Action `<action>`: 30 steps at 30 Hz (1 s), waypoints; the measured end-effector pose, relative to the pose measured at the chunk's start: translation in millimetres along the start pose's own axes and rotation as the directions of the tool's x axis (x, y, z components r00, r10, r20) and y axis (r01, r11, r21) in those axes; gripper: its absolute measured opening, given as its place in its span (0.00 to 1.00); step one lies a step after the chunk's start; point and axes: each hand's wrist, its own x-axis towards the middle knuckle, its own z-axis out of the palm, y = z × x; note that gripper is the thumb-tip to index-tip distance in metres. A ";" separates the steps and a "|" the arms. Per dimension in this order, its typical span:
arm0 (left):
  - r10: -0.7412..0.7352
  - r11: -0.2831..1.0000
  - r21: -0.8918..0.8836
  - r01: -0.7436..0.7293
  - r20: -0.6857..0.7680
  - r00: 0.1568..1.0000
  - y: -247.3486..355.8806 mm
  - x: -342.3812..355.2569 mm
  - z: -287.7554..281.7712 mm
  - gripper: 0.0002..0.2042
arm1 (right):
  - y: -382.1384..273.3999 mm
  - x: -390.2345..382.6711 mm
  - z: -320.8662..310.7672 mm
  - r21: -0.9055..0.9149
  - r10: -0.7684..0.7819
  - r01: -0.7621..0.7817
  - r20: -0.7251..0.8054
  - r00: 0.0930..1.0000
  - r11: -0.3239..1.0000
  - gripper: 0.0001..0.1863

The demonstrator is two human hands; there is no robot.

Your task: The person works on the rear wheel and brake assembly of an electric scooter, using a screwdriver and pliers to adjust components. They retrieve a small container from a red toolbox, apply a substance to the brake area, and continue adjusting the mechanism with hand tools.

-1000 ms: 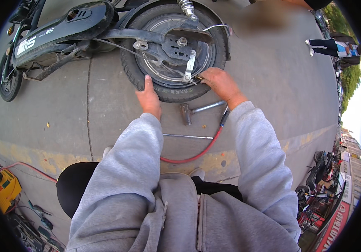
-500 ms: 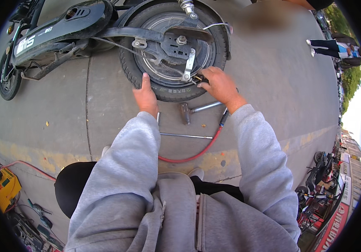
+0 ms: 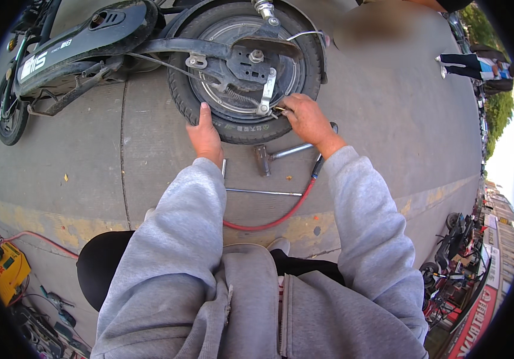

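An electric scooter lies on its side, its rear wheel's tyre in front of me. My left hand grips the tyre's near left edge, thumb up along the sidewall and the other fingers hidden behind it. At the rim, below the silver brake lever, my right hand is closed in a pinch on a small brass-coloured fitting, mostly covered by the fingertips. A hammer with a metal handle lies below the wheel. Beside my right wrist is the dark end of a red hose.
A thin metal rod lies between my forearms. On the left is a yellow box-shaped device with cables. Another person's blurred head is at the top, and a bystander stands at right. Parked scooters line the right side.
My right fingers have shifted slightly at the rim; the dark part visible beside them before is now mostly covered. More of the hose end shows by the wrist. The left hand keeps its grip.
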 end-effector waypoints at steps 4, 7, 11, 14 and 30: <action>-0.020 1.000 -0.014 0.020 0.004 1.000 -1.7 2.6 -1.0 0.25 | 2.5 -1.2 -1.1 -0.010 0.004 -0.003 0.017 1.000 1.000 0.09; -0.011 1.000 -0.007 0.011 0.012 1.000 -3.3 3.6 -2.3 0.26 | 5.9 -0.5 -0.9 -0.012 -0.038 0.039 0.005 0.999 0.999 0.09; -0.035 0.999 0.003 0.035 -0.002 0.999 -4.2 5.0 -3.2 0.28 | 10.9 1.7 1.4 -0.030 -0.066 0.066 0.007 0.998 0.997 0.10; -0.046 0.999 -0.012 0.046 0.016 0.999 -4.8 4.8 -4.0 0.28 | 12.8 1.9 2.3 -0.052 -0.065 0.065 -0.003 0.998 0.997 0.10; -0.076 0.997 0.011 0.076 0.011 0.997 -2.6 5.9 -4.1 0.27 | 9.2 2.5 -0.7 -0.149 -0.073 0.073 0.006 0.997 0.986 0.10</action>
